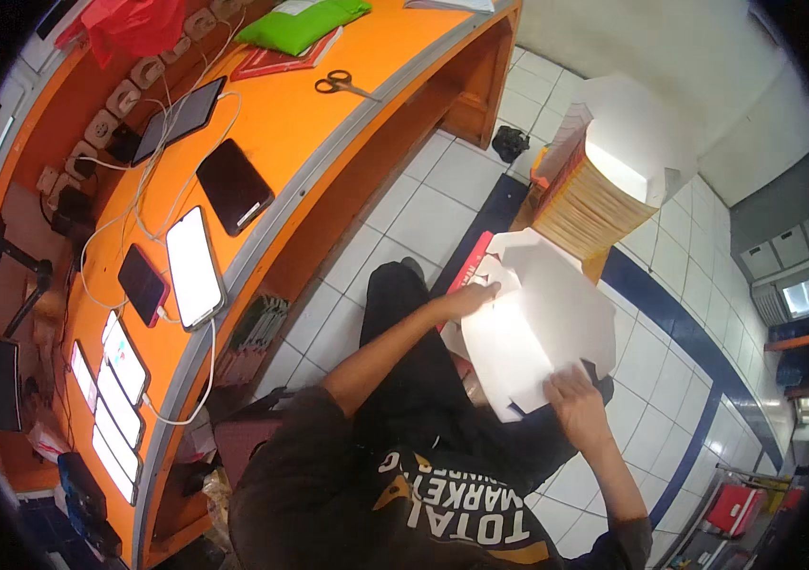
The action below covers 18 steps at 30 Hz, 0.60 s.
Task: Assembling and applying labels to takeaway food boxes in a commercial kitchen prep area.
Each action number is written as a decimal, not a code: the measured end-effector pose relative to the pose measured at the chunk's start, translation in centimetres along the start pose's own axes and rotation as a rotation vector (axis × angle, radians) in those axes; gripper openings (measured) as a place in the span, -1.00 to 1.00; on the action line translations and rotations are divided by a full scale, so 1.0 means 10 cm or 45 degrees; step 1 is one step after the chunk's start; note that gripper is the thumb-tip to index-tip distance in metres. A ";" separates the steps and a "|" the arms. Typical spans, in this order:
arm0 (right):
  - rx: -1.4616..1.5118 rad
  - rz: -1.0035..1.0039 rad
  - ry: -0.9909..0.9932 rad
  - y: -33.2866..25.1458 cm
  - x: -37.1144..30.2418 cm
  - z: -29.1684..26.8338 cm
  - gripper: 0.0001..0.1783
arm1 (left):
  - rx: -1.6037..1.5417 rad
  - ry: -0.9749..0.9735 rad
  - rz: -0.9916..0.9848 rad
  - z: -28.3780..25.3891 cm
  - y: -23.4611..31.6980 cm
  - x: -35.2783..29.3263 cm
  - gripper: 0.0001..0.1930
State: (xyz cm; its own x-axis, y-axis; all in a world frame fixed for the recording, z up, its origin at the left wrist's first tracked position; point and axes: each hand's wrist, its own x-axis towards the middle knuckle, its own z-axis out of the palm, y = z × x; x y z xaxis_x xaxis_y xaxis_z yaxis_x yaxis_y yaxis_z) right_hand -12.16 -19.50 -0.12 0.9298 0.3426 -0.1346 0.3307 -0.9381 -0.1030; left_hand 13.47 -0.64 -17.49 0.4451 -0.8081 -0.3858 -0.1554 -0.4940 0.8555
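A partly folded cardboard box (518,332), white inside and red on its outer edge, lies across my lap with its large lid panel raised. My left hand (471,299) grips its left side, the thumb on the white inner face. At the near right corner, my right hand (571,399) is closed on a flap; its fingertips are slightly blurred. Just beyond the box stands a tall stack of similar nested cartons (604,180), white inside with yellowish edges.
On my left an orange counter (300,123) curves past, holding scissors (342,85), a green package (300,24), a black tablet (233,185), several phones (195,266) and charging cables. White floor tiles (423,209) with blue bands lie around me. A small black bag (511,142) sits near the stack.
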 end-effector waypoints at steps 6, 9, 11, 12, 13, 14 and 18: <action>0.290 0.227 -0.017 0.02 0.00 0.17 -0.80 | 0.175 0.050 1.013 0.20 0.54 -0.95 -0.62; 0.898 0.251 -0.014 0.12 0.05 0.31 -0.85 | 0.254 -0.046 0.932 0.15 0.69 -1.17 -0.75; 1.147 0.362 -0.153 0.18 0.08 0.44 -0.83 | 0.107 -0.097 0.831 0.08 0.72 -1.19 -0.86; 1.349 0.485 -0.245 0.21 0.10 0.50 -0.81 | 0.116 -0.111 0.874 0.06 0.74 -1.18 -0.86; 1.575 0.595 -0.309 0.22 0.10 0.55 -0.76 | 0.158 -0.061 0.935 0.06 0.75 -1.17 -0.90; 1.607 0.538 -0.266 0.21 0.10 0.59 -0.76 | 0.195 0.006 1.004 0.07 0.75 -1.17 -0.92; 1.525 0.439 -0.193 0.05 0.12 0.65 -0.77 | 0.568 0.239 0.990 0.30 0.79 -1.14 -0.87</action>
State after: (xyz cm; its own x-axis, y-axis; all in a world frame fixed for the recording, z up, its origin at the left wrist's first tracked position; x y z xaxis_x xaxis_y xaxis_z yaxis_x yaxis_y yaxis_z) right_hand -11.93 -19.26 -6.73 0.8845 0.1661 -0.4360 -0.3533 -0.3718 -0.8585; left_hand 4.51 3.69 -7.37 0.2021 -0.9189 0.3389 -0.7803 0.0580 0.6227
